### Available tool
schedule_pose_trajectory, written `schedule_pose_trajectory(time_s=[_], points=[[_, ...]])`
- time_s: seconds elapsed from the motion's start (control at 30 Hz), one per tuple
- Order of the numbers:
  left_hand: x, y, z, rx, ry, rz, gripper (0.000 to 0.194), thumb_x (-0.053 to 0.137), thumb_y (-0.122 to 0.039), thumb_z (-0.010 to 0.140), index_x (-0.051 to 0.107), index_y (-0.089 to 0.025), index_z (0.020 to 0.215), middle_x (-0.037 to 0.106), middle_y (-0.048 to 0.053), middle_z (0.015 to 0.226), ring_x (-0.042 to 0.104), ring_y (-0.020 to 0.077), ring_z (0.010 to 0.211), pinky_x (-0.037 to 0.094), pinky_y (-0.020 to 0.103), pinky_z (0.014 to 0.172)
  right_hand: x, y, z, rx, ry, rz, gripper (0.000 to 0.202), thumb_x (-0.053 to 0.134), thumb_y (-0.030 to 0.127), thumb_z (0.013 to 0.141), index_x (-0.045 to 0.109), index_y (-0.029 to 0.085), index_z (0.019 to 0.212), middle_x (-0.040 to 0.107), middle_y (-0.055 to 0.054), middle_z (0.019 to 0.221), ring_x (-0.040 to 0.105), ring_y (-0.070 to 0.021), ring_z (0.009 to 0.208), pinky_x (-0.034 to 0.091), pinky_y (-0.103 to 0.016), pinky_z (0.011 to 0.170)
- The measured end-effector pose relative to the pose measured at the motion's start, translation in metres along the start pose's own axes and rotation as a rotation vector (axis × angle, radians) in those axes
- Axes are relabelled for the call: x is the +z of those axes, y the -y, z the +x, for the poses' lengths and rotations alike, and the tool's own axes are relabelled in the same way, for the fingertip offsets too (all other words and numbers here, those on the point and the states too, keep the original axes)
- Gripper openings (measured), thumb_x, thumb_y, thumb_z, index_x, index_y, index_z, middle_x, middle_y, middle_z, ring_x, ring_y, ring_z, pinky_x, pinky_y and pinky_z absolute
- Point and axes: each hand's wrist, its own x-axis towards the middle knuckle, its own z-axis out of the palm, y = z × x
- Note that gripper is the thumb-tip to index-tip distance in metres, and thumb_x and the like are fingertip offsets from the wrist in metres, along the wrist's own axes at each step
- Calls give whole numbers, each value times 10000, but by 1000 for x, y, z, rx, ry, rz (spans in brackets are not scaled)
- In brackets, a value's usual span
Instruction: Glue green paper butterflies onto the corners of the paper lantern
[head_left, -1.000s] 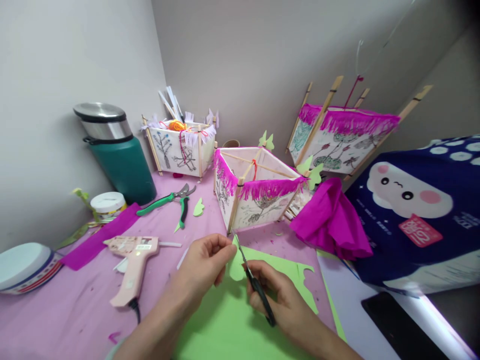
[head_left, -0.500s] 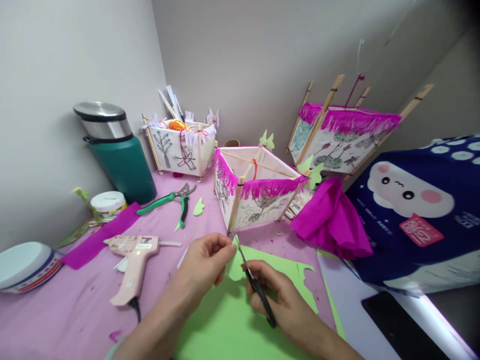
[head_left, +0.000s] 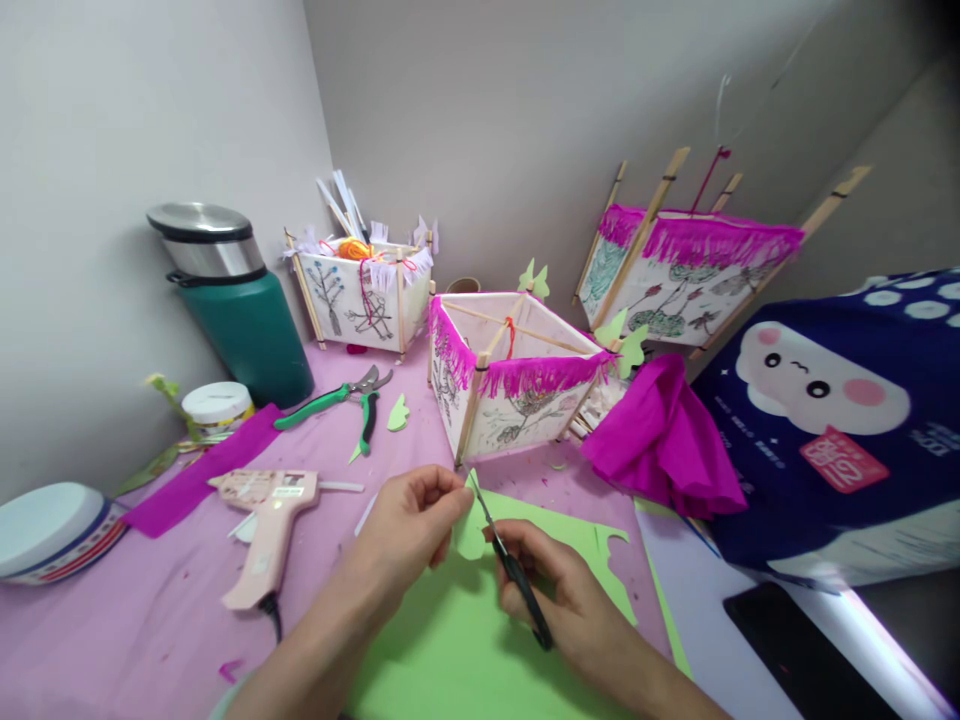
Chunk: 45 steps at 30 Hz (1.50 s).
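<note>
Between thumb and fingers, my left hand (head_left: 416,515) pinches a small light-green paper piece (head_left: 471,535) with a rounded lower edge. My right hand (head_left: 555,580) is closed around the black handles of a pair of scissors (head_left: 517,580). The blades point up and away and lie against the right edge of the piece, close to my left fingertips. Below both hands a large green paper sheet (head_left: 450,650) lies on the table, with a scalloped cut at its right side. Just behind stands a paper lantern (head_left: 525,405) with magenta fringe and green paper shapes on its corners.
A pink glue gun (head_left: 274,530), green-handled pruning shears (head_left: 367,415) and a green paper wing (head_left: 399,413) lie left. Behind are a teal bottle (head_left: 244,335) and a lantern (head_left: 360,300) holding sticks. Magenta crepe paper (head_left: 664,445), a blue package (head_left: 817,430) and a phone (head_left: 802,645) are right.
Almost nothing differs. The hands, scissors and green paper piece keep practically the same position, with only a very slight shift.
</note>
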Motion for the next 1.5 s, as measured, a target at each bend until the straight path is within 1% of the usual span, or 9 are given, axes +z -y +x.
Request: schedule_pose_trajectory(time_s=[0.33, 0.53, 0.67, 0.8, 0.9, 1.03, 1.27, 1.4, 1.5], points=[[-1, 1, 1, -2, 6, -2, 253, 638, -400, 696, 556, -161, 684, 421, -67, 407, 339, 58, 365, 244, 183, 407, -1, -7, 0, -17, -43, -64, 305, 643, 320, 796, 594, 216, 1079, 523, 13, 776, 467, -124, 693, 404, -232, 619], [-2, 2, 1, 34, 16, -27, 246, 638, -390, 714, 572, -153, 701, 425, -66, 440, 341, 51, 381, 252, 181, 409, 0, -6, 0, -94, -122, -149, 294, 617, 344, 819, 597, 206, 1077, 544, 6, 749, 483, -125, 656, 408, -241, 596], [-1, 3, 0, 19, 58, -47, 267, 664, -403, 687, 615, -146, 742, 449, -55, 486, 338, 49, 392, 247, 185, 399, 1, -8, 1, -142, -265, -79, 352, 660, 330, 784, 559, 211, 1100, 587, -12, 794, 543, -156, 735, 443, -274, 667], [6, 4, -1, -14, 117, -14, 274, 682, -402, 662, 621, -140, 716, 506, -33, 557, 337, 41, 395, 246, 188, 385, 3, -10, 2, -168, -325, 9, 364, 689, 291, 764, 530, 231, 1085, 609, -16, 852, 573, -163, 783, 460, -287, 719], [11, 8, -1, -22, 168, 7, 267, 681, -388, 667, 614, -138, 731, 548, -16, 611, 356, 39, 400, 257, 185, 379, 5, -10, 4, -169, -362, 43, 308, 682, 272, 764, 534, 225, 1031, 601, -1, 820, 564, -143, 750, 454, -258, 690], [13, 13, 0, -16, 243, -37, 318, 709, -365, 654, 592, -158, 865, 565, -22, 702, 403, 43, 414, 306, 185, 378, 4, -6, 6, -149, -397, 93, 321, 712, 285, 734, 538, 211, 994, 579, 10, 778, 545, -126, 699, 436, -224, 621], [12, 15, -1, -52, 311, 42, 291, 653, -433, 719, 520, -176, 744, 430, -75, 469, 381, 61, 380, 279, 182, 382, 3, -3, 4, -165, -455, 108, 312, 696, 286, 758, 534, 213, 1015, 575, 6, 801, 549, -126, 724, 438, -228, 650], [12, 14, 1, -35, 253, 15, 275, 631, -420, 723, 484, -188, 729, 422, -82, 488, 385, 63, 372, 289, 186, 373, 6, -6, 4, -158, -414, 130, 303, 676, 274, 776, 522, 215, 1031, 574, 7, 789, 549, -126, 718, 442, -234, 651], [13, 13, 1, -13, 230, 69, 267, 612, -416, 730, 470, -190, 732, 421, -85, 512, 378, 57, 366, 273, 184, 364, 5, -7, 5, -156, -442, 144, 307, 672, 289, 780, 518, 220, 1037, 572, 11, 788, 549, -125, 703, 442, -238, 644]])
